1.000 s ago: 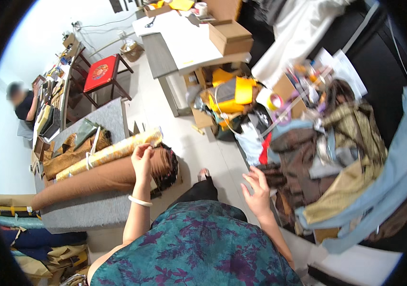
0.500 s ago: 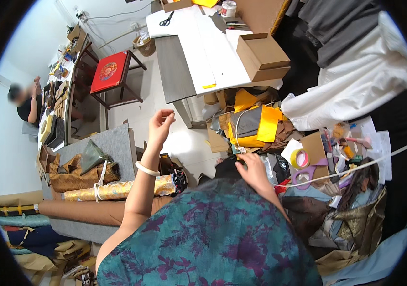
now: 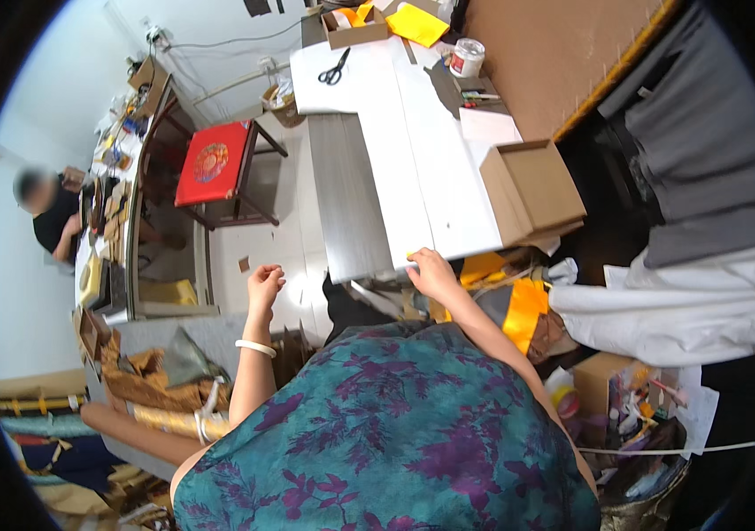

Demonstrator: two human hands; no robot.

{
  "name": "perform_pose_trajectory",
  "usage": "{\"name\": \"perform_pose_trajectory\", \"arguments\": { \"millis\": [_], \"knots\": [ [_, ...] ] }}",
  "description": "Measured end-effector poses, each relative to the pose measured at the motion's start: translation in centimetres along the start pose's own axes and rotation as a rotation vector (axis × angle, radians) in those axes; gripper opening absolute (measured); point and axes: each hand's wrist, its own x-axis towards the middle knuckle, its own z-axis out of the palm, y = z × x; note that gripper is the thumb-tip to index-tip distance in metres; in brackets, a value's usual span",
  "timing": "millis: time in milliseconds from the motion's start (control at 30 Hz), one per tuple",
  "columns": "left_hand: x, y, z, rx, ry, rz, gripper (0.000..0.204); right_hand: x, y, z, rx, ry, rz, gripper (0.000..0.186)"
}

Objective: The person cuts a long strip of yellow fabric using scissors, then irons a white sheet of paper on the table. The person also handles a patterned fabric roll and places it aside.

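Note:
My right hand [image 3: 435, 274] reaches to the front edge of the white sheet [image 3: 422, 168] on the grey table [image 3: 342, 195]. Its fingertips close on a small yellow strip [image 3: 410, 256] at that edge, mostly covered by the fingers. Off the table's left side, my left hand [image 3: 265, 288] hangs over the floor with its fingers curled together; what they hold, if anything, is too small to make out. A white bangle [image 3: 255, 348] circles the left wrist. Black scissors [image 3: 335, 69] lie at the sheet's far left, and a brown cardboard box [image 3: 532, 190] stands at its right.
A red-seated stool [image 3: 215, 159] stands left of the table. Fabric rolls [image 3: 143, 434] lie at the lower left. Scraps, a white cloth [image 3: 661, 319] and a cluttered box [image 3: 603, 389] crowd the right. A person [image 3: 50, 212] sits at a far-left bench.
My view has shifted towards the table. My right hand has moved forward from above the scraps to the yellow strip at the sheet's edge. My left hand has lowered, still curled.

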Motion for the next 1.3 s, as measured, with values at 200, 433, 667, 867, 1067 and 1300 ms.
{"name": "perform_pose_trajectory", "arguments": {
  "millis": [200,433,667,867,1067,1300],
  "knots": [
    [21.0,11.1,3.3,0.185,-0.258,0.150,0.018,15.9,-0.3,6.5,-0.058,0.228,0.226,0.042],
    [36.8,20.2,7.1,0.295,-0.465,0.210,0.014,23.8,0.3,8.2,-0.135,0.246,0.349,0.045],
    [41.8,18.2,8.2,0.224,-0.418,0.063,0.013,22.0,4.0,6.9,-0.206,0.299,0.419,0.041],
    [46.1,24.9,11.3,0.198,-0.418,0.304,0.008,25.9,5.2,5.1,-0.206,0.588,0.414,0.030],
    [60.3,33.7,20.0,0.435,-0.367,0.657,0.013,36.6,0.7,3.0,-0.075,0.763,0.581,0.032],
    [71.1,35.4,32.5,0.441,-0.888,0.996,0.025,73.7,-0.8,-12.0,-0.106,0.763,0.190,0.031]
  ]
}}
